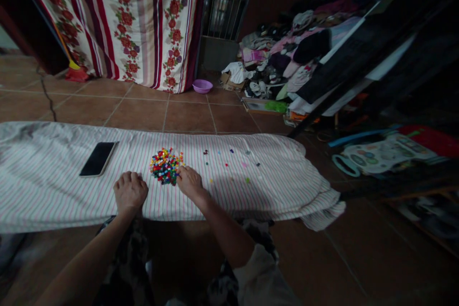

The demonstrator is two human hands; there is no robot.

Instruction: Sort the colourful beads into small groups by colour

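Note:
A heap of small multicoloured beads (165,165) lies on the striped cloth (279,196). My right hand (189,181) is at the heap's right edge, fingers pinched together at the beads; what they hold is too small to make out. My left hand (129,191) rests on the cloth left of the heap, its fingers curled down with the tips hidden. To the right of the heap, small pieces lie spaced apart in loose rows, among them a red one (226,165), a pink one (244,165) and a green one (247,180).
A dark-screened phone (98,158) lies left of my left hand. Beyond the cloth are a floral curtain (143,24), a purple basin (202,86), a red broom (76,72) and a pile of clothes (283,57). A colourful plastic toy (390,153) stands at the right.

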